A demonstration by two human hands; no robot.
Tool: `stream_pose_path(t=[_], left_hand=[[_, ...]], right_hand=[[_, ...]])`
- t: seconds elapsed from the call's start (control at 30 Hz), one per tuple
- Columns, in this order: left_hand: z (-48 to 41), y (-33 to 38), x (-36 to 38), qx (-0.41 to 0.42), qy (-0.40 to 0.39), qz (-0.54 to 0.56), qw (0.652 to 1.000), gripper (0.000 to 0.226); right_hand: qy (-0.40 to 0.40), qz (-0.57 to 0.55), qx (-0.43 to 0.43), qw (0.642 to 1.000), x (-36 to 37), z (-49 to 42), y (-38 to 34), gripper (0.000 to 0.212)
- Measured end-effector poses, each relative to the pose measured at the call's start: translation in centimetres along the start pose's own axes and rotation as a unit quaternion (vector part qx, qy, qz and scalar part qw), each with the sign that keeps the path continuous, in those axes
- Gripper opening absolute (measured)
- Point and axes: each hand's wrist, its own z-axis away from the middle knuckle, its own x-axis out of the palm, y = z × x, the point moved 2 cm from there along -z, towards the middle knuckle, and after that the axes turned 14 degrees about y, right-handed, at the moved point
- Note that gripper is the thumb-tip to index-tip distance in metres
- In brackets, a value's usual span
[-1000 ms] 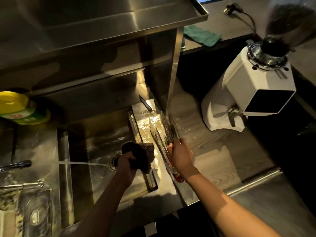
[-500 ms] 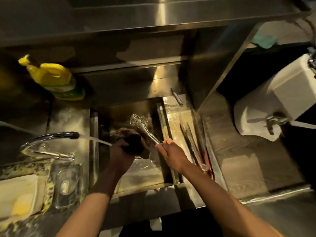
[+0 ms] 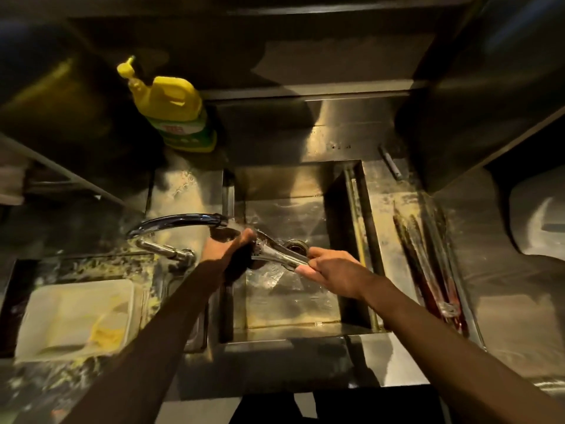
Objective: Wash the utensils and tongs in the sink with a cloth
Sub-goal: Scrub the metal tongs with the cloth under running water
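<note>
My right hand (image 3: pixel 330 270) grips the handle end of steel tongs (image 3: pixel 279 252) held over the sink (image 3: pixel 293 324). Their perforated tips point left under the faucet spout (image 3: pixel 183 220), where water runs. My left hand (image 3: pixel 224 247) holds a dark cloth (image 3: pixel 241 260) pressed against the tong tips. More tongs and utensils with red handles (image 3: pixel 428 264) lie on the steel ledge right of the sink.
A yellow detergent bottle (image 3: pixel 171 105) stands behind the sink at left. A white tray (image 3: pixel 78 318) with yellow residue sits at lower left. A small dark tool (image 3: pixel 389 162) lies at the ledge's back. A white machine (image 3: pixel 538 221) is at the right edge.
My right hand lifted one pair of tongs off the ledge and brought it left over the sink, under the faucet. My left hand moved the cloth onto the tong tips.
</note>
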Motion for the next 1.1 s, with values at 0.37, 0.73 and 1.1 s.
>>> stream_pose_path(t=[0.37, 0.73, 1.1], left_hand=[[-1.9, -0.4, 0.9, -0.055, 0.044, 0.051, 0.996, 0.04], [-1.9, -0.1, 1.4, -0.089, 0.092, 0.138, 0.982, 0.034], [-3.2, -0.2, 2.2, -0.01, 0.177, 0.1, 0.979, 0.045]], right_hand=[[0.036, -0.037, 0.072, 0.996, 4.0, -2.1, -1.6, 0.055], [0.036, -0.046, 0.031, 0.998, 3.7, -3.8, -1.2, 0.051], [0.002, 0.038, -0.031, 0.999, 0.8, -5.1, -0.1, 0.061]])
